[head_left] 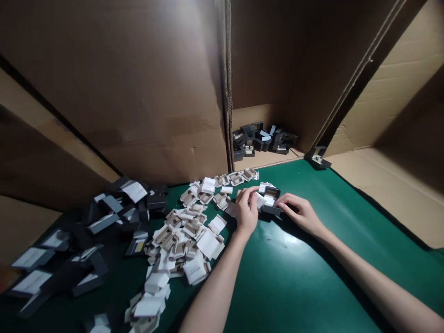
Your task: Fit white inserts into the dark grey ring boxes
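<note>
A small dark grey box lies open on the green table, with a white insert inside it. My left hand pinches the white insert at the box's left side. My right hand grips the box from the right, fingers curled against its edge. Both hands meet at the box, just right of the pile of white inserts.
A heap of dark grey boxes lies at the left. More finished boxes sit in a cardboard bin at the back, and one lone box by its corner. Tall cardboard walls surround the table.
</note>
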The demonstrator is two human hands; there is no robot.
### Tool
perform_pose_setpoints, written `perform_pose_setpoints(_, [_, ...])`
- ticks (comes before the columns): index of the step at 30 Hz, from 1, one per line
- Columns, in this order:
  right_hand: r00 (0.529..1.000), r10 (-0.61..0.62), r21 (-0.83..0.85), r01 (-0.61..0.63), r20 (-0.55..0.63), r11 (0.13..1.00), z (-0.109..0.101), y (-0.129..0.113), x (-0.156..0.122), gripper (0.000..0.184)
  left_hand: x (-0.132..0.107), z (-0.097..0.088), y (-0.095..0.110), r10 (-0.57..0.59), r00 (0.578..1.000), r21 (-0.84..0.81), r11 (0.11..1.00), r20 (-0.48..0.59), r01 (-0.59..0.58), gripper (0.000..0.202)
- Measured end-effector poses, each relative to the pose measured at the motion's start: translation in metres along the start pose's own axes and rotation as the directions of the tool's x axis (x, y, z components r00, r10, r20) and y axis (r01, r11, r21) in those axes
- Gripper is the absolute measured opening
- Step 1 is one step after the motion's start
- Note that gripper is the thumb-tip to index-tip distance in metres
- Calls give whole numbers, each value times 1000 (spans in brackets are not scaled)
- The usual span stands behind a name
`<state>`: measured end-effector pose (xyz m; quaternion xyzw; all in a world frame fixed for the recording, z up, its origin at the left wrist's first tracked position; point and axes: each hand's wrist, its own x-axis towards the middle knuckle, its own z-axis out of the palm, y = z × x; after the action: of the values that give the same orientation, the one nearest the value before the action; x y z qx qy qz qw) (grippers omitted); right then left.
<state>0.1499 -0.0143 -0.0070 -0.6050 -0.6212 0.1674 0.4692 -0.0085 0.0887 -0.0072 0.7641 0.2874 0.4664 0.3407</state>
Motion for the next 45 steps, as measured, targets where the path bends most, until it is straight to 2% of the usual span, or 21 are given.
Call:
perform_pose_setpoints(4, [1000, 4, 26, -5, 8, 1000, 14, -6, 11, 20, 1, 2, 0, 58, 998, -6, 998, 4, -58, 23])
perform_pose_setpoints(9, [999, 51, 152, -51, 3, 987, 30, -8, 21, 23, -1, 3, -2, 85, 996, 32, 996, 12, -86, 25])
perform_pose_setpoints(14, [983, 120, 282, -77, -138, 956, 28, -3, 17, 31, -6, 10, 0, 157, 985, 77, 984, 67, -162, 36])
perform_pose_setpoints(17, [983, 110, 295, -62, -148, 953, 26, -1, 13, 29, -10, 10, 5, 219, 972, 178, 956, 86, -232, 39])
perform_pose_setpoints(19, [983, 113, 299, -65, -147, 952, 26, -2, 11, 35, -12, 8, 7, 234, 970, 210, 947, 70, -244, 40])
perform_pose_setpoints(21, [981, 136, 331, -83, -140, 940, 26, -2, 10, 42, -12, 4, 7, 191, 980, 210, 958, 48, -196, 44])
perform_pose_setpoints(23, [979, 161, 386, -103, -122, 917, 27, -2, 9, 40, -11, 0, 5, 106, 992, 192, 974, 69, -117, 47])
perform_pose_setpoints(25, [975, 191, 452, -122, -112, 884, 28, 0, 10, 36, -9, -4, 3, 22, 986, 189, 980, 166, -53, 49])
perform_pose_setpoints(28, [963, 230, 516, -129, -137, 847, 30, 5, 11, 34, -7, -10, 3, -55, 942, 232, 972, 332, -25, 49])
perform_pose_setpoints(32, [954, 228, 455, -119, -193, 883, 30, 7, 11, 31, -6, -14, 7, -75, 921, 269, 963, 383, -33, 55])
perform_pose_setpoints(39, [958, 110, 217, -52, -264, 975, 22, -4, 11, 19, -7, -14, 9, -44, 899, 269, 960, 436, -84, 71])
perform_pose_setpoints(45, [967, -13, 92, 37, -254, 995, 18, -7, 12, 14, -18, -17, 15, -76, 912, 277, 960, 404, -43, 79])
